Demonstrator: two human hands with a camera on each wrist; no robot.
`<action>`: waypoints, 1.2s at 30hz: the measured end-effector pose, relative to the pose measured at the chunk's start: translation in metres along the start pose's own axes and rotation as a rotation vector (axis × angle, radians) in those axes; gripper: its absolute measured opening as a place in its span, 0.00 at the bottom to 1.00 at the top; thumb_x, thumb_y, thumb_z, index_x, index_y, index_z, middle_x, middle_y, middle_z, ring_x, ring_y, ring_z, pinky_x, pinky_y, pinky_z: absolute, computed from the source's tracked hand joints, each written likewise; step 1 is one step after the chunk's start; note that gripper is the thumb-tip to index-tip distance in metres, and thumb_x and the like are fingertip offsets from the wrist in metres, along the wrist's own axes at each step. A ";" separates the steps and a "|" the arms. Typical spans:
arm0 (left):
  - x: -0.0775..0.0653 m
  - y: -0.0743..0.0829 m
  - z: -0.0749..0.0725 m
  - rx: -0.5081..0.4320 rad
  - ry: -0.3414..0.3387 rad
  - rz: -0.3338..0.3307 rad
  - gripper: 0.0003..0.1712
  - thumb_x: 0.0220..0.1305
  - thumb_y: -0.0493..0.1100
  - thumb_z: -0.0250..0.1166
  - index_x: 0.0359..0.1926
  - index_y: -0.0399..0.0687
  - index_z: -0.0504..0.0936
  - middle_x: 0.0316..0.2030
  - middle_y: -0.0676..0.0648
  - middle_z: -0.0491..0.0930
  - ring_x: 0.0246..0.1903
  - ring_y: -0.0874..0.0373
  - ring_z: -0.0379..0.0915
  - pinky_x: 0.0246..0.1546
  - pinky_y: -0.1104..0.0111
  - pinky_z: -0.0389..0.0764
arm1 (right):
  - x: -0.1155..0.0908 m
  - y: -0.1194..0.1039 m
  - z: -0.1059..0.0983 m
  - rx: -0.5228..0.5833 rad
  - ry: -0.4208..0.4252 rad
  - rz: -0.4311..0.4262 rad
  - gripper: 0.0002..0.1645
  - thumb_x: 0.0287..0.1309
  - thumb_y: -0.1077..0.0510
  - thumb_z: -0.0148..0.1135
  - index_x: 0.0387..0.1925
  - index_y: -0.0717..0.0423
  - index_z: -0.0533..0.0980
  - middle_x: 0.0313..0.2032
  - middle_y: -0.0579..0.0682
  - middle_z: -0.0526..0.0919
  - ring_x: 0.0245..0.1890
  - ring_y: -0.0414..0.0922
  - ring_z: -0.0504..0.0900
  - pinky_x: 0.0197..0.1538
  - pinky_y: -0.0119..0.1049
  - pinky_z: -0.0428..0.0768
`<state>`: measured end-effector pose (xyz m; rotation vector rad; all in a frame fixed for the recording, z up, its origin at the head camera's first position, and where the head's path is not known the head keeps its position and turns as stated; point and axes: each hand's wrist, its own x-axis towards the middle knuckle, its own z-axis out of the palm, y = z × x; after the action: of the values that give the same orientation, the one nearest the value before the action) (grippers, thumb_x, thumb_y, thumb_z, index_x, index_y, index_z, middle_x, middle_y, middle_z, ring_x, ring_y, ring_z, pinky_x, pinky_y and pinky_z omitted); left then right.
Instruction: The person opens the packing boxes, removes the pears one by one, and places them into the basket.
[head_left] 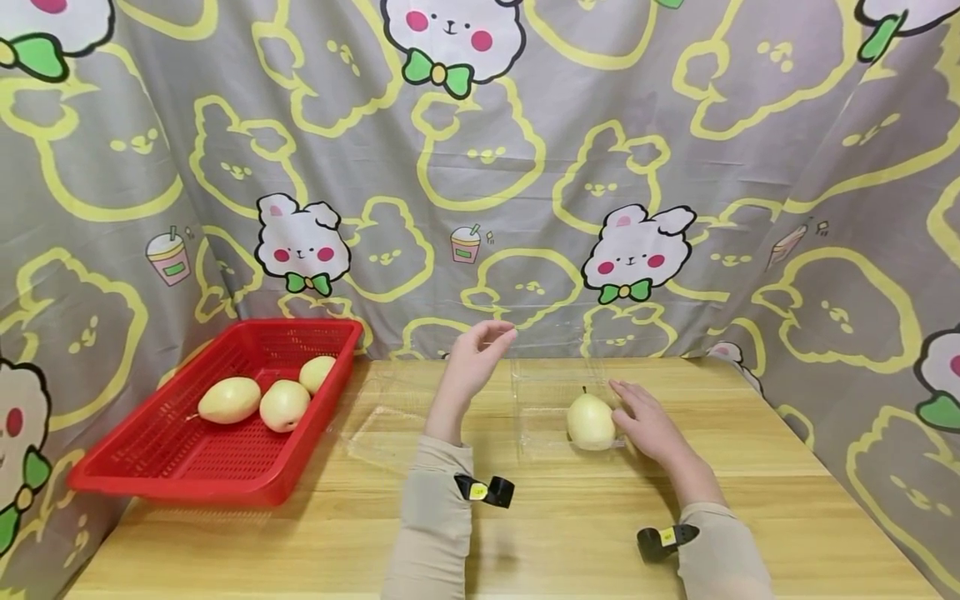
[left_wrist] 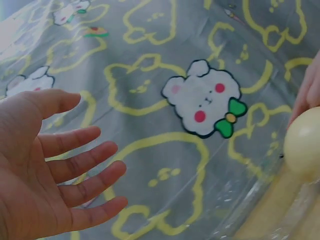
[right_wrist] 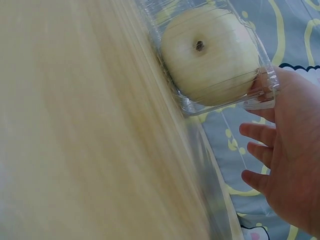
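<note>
A pale yellow pear sits with its stem up in a clear plastic box on the table. My right hand is at the right side of that box, its thumb close against the pear. In the right wrist view, one digit shows through the clear box edge, while the other fingers extend loosely outside. Left of the box, my left hand is raised above the table. The left wrist view shows its fingers spread and holding nothing.
A red plastic basket at the left holds several pears, including a long one and a rounder one. More clear plastic lies between basket and left arm. A patterned curtain encloses the wooden table behind and at the sides.
</note>
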<state>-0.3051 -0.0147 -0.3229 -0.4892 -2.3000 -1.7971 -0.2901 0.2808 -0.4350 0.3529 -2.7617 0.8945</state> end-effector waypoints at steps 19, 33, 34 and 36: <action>0.001 -0.029 0.068 0.050 -0.172 -0.105 0.29 0.65 0.54 0.63 0.64 0.53 0.72 0.62 0.40 0.74 0.59 0.43 0.73 0.56 0.56 0.78 | 0.000 0.001 -0.002 0.000 -0.005 -0.014 0.35 0.64 0.55 0.48 0.70 0.65 0.60 0.69 0.70 0.62 0.70 0.71 0.53 0.71 0.66 0.51; -0.008 -0.047 0.104 0.175 -0.373 -0.098 0.36 0.61 0.51 0.67 0.68 0.48 0.68 0.67 0.44 0.69 0.64 0.40 0.68 0.63 0.55 0.73 | 0.001 0.000 -0.002 -0.027 -0.013 -0.014 0.34 0.65 0.55 0.48 0.70 0.65 0.61 0.69 0.70 0.61 0.71 0.70 0.52 0.71 0.66 0.51; -0.009 -0.048 0.106 0.187 -0.390 -0.089 0.37 0.61 0.50 0.68 0.68 0.48 0.67 0.67 0.45 0.69 0.64 0.40 0.68 0.63 0.56 0.73 | 0.001 0.000 -0.002 -0.029 -0.012 -0.014 0.34 0.65 0.55 0.48 0.69 0.65 0.61 0.69 0.70 0.61 0.71 0.70 0.52 0.71 0.66 0.51; -0.010 -0.051 0.109 0.215 -0.416 -0.072 0.39 0.60 0.50 0.68 0.69 0.47 0.66 0.68 0.45 0.69 0.64 0.43 0.68 0.62 0.58 0.74 | 0.001 0.000 -0.002 -0.031 -0.012 -0.013 0.34 0.65 0.55 0.49 0.69 0.65 0.61 0.69 0.70 0.61 0.72 0.69 0.52 0.71 0.66 0.51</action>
<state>-0.3084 0.0783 -0.3999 -0.8165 -2.7778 -1.5681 -0.2911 0.2820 -0.4332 0.3719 -2.7771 0.8479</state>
